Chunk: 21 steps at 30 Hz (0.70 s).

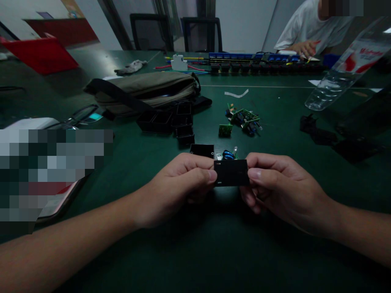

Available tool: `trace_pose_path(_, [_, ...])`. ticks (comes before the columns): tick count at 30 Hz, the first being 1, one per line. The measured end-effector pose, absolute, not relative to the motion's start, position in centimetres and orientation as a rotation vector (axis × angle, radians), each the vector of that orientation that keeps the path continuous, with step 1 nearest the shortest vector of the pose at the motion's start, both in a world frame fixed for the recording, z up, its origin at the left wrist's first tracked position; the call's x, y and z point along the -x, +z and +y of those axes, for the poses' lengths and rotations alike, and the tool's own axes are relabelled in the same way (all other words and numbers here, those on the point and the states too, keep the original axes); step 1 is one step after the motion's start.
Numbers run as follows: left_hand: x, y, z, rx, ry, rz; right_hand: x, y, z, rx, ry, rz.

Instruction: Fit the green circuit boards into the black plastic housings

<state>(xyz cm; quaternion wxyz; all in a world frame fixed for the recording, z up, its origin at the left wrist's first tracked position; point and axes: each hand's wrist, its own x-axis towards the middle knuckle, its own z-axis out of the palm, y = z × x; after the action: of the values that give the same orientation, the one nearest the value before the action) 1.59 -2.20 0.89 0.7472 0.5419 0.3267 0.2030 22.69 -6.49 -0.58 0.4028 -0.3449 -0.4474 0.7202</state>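
Between my two hands is a small black plastic case (231,173), its flat face with small slots turned toward me. My left hand (183,179) pinches its left edge between thumb and fingers. On the opposite edge, my right hand (275,183) grips with thumb and forefinger, the other fingers curled below. Just behind the case, a circuit board part with a blue-and-black coil (228,154) shows; whether it sits in the case or on the table I cannot tell. Beside it stands an open black box (202,150), partly hidden by my left hand.
Several black boxes (183,122) lie near an olive bag (146,93). Green circuit boards (244,118) are piled farther right. A plastic bottle (342,69) leans at right. Behind is a row of wired modules (250,63); a person in a white shirt (305,28) sits beyond.
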Motion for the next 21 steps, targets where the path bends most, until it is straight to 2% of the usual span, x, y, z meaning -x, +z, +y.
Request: trace_pose_path(21, [-1.65,0.78,-2.26,-1.165,0.456,0.71,-22.72,-0.4,-6.56,0.895,1.812,-1.141])
